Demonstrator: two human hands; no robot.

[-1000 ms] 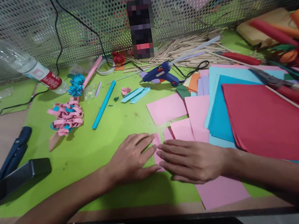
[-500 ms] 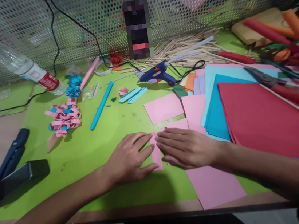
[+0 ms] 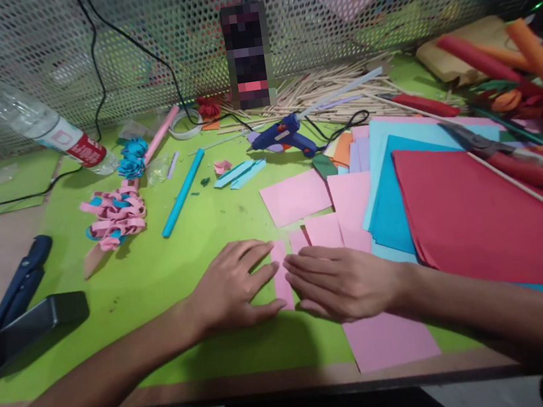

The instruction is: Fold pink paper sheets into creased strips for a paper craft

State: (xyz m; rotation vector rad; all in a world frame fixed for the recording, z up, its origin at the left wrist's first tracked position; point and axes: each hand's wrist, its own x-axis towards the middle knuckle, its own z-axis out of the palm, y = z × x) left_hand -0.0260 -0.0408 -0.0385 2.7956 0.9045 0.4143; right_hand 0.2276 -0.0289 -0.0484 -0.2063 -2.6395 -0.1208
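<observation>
A narrow pink paper strip (image 3: 282, 282) lies upright in the view on the green table cover. The fingertips of my left hand (image 3: 237, 285) touch its left edge, the fingers spread and flat. Against its right edge is my right hand (image 3: 344, 277), laid flat with fingers stretched out. Under and behind the right hand sit small pink paper pieces (image 3: 322, 230), partly hidden by it. A larger pink sheet (image 3: 392, 341) sticks out below that wrist, and another pink rectangle (image 3: 295, 198) lies just beyond the hands.
At right are stacked red sheets (image 3: 493, 214) with pliers (image 3: 510, 158) on top. A blue glue gun (image 3: 287, 136) and many thin sticks (image 3: 337, 91) lie at the back. On the left are a water bottle (image 3: 40, 120), a pink paper-loop flower (image 3: 115, 214) and a black stapler (image 3: 19, 283).
My right hand has slid slightly down and toward me, uncovering more of the small pink pieces behind it. My left hand stays nearly in place beside the strip.
</observation>
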